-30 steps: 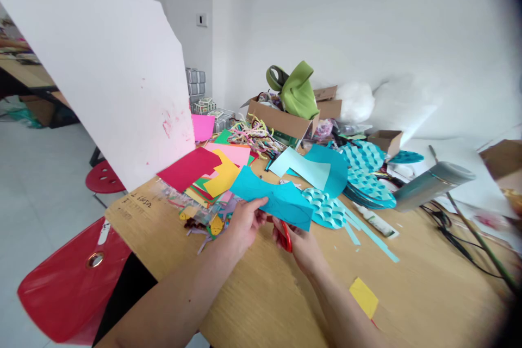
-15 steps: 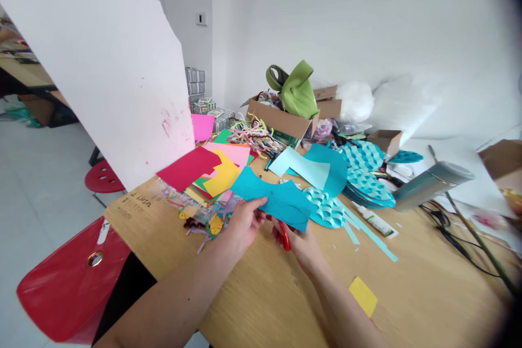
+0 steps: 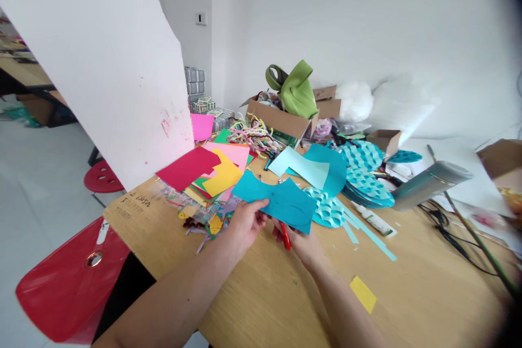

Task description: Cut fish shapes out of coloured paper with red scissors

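My left hand (image 3: 248,221) pinches the lower left edge of a blue sheet of paper (image 3: 281,198), thumb on top. The sheet has curved cut-outs along its far edge and dark drawn lines on its right part. Under its right end, my right hand (image 3: 299,242) is closed around red-handled scissors (image 3: 286,236). The paper hides the blades and most of the fingers. Just beyond the sheet lies a round blue piece with pale scale-like strips (image 3: 326,206).
Coloured paper sheets (image 3: 190,167) are piled to the left. Behind stands a cardboard box (image 3: 281,118) with a green bag (image 3: 299,89). On the right are a grey flask (image 3: 432,185), a white tube (image 3: 375,220) and a yellow paper piece (image 3: 362,293). A white board (image 3: 101,65) rises at left.
The blue sheet has shifted very slightly to the right and tilted a little in my hands. Both hands keep nearly the same place and grip.
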`<state>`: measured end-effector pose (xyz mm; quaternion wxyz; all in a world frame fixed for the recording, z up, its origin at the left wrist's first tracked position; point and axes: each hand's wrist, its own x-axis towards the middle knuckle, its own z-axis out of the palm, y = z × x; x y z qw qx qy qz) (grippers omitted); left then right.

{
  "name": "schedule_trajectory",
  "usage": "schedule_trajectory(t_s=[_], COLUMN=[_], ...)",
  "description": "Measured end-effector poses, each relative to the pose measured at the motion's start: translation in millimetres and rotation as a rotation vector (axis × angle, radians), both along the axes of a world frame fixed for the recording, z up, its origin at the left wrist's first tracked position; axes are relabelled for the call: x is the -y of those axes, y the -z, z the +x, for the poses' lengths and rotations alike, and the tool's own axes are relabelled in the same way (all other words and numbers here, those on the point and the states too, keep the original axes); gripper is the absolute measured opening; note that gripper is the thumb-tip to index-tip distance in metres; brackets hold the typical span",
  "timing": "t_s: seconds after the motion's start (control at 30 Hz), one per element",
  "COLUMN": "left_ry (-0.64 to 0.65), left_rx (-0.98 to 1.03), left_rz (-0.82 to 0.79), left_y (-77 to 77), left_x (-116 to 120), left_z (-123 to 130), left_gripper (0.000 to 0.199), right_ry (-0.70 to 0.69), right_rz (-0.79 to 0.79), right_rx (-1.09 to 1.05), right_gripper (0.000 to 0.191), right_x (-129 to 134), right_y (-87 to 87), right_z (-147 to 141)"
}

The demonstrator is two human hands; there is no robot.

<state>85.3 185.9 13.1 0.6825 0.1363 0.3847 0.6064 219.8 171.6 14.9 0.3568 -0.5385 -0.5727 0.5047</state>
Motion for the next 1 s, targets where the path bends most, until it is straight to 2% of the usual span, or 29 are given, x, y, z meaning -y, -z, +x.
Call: schedule_trajectory(t_s=[0.43,0.63,0.83,1.0], left_ry=[0.056,-0.018,-0.028,-0.071], left_rx=[-0.012,0.002,-0.078,-0.191], left_rz=[0.110,0.139,0.138,0.157], left_y=[-0.2,2.8,2.3,1.4], left_x=[-1.3,-6.6,-4.2,-2.1], left_z=[-3.2,-8.7,-6.0,-4.3], left_gripper=[0.031,0.035,0.034,0.032], right_ry=[-0.073,-0.095,-0.132,-0.094], right_rz=[-0.030,-0.082,-0.135,-0.129], right_rx=[-0.090,-0.128,-0.169,-0.170], right_gripper=[0.044,0.042,0.045,0.048], right_x=[-2.1,-1.7,-1.2,-2.2], right_y=[3.0,1.2,-3.9,-2.4], right_z=[4.2,6.7,8.7,9.8])
